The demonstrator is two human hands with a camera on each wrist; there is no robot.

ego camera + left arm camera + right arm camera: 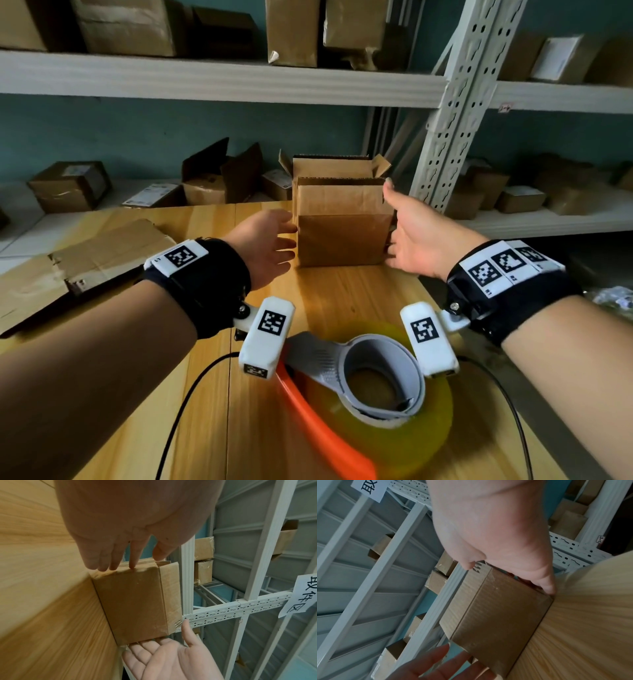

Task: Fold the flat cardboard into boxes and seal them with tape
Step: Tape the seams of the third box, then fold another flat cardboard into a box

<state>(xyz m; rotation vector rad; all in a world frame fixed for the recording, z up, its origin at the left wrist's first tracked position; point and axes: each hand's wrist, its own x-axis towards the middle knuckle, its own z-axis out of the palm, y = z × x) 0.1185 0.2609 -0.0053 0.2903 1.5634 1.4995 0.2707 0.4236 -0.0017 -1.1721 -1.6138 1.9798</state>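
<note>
We bracket the upright box (342, 222) at the surface's (342, 301) far edge, left hand (270, 245) and right hand (418, 236) flat-fingered against its sides, gripping nothing, likely to steady or square it; top flaps stand open.

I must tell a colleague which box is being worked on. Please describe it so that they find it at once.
On the wooden table, look at the far edge, before the white shelves. The box stands there between the left hand and the right hand. Unlike the closed parcels behind, its top flaps stand open.
</note>
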